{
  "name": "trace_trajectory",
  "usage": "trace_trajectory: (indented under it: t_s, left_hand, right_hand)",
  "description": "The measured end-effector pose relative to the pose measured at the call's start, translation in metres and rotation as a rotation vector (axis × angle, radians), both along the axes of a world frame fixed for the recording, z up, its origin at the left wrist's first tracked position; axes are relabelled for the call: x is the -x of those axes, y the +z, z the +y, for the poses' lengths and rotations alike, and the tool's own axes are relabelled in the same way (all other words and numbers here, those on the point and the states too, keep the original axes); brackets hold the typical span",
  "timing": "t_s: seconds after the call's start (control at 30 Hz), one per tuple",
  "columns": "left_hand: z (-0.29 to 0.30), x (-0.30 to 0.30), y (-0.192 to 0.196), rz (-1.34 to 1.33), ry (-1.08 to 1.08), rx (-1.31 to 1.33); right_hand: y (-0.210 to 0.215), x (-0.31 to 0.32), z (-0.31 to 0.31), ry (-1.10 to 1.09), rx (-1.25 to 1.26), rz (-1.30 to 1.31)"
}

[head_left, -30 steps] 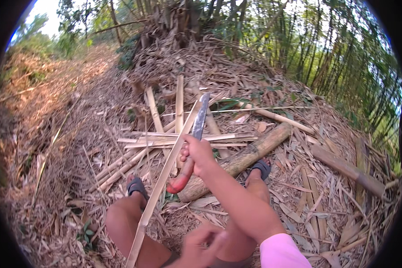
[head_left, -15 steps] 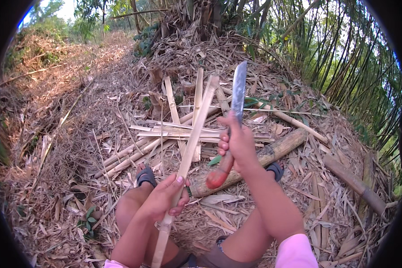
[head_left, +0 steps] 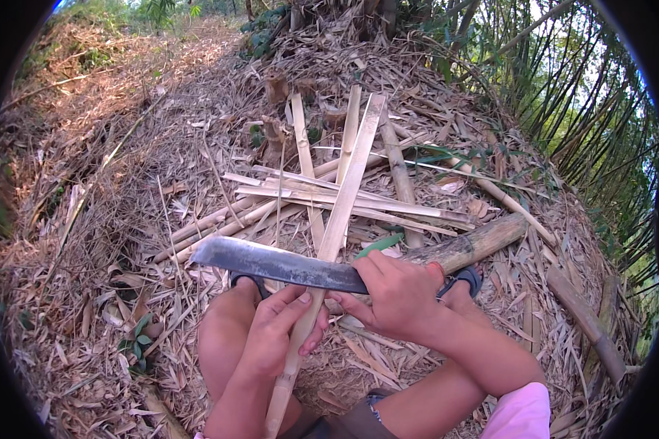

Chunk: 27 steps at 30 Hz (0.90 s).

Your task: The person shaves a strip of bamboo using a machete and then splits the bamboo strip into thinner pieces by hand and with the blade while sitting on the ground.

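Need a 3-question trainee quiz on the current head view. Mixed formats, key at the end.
1. Multiple choice: What does the right hand grip?
A) a sandal
B) a broad-bladed knife
C) a green leaf

2. True or false: The knife's tip points toward the picture's right edge.

3. Short answer: What does the left hand hold, and how does the blade lie relative to it in this view?

Key:
1. B
2. False; the tip points toward the left edge.
3. A long pale strip; the blade crosses in front of it, just above the left hand in the picture.
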State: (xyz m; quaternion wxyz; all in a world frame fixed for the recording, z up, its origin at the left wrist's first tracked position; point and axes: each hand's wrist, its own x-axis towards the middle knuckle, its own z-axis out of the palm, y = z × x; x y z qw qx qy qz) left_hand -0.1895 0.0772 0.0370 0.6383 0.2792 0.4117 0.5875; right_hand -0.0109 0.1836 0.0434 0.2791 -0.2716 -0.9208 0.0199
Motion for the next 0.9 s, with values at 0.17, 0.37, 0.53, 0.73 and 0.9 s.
trace_trajectory:
  t_s: [0.17,0.37,0.53,0.73,0.9]
  left_hand:
    - [-0.008,0.008,-0.005,-0.018,0.096,0.014]
    - [-0.016,0.008,-0.013,-0.080,0.141,0.040]
    - [-0.015,0.004,-0.010,0.035,0.160,0.061]
    - [-0.018,-0.002,-0.007,0.121,0.153,0.089]
    - [-0.019,-0.003,-0.016,0.132,0.122,0.072]
  right_hand:
    - [-0.007,0.011,-0.007,0.114,0.066,-0.021]
    - [-0.011,0.018,-0.020,0.141,0.093,-0.046]
    - [-0.016,0.023,-0.023,0.130,0.080,0.011]
    - [-0.008,0.019,-0.014,0.135,-0.086,-0.067]
    - [-0.011,0.013,-0.005,0.082,-0.152,-0.148]
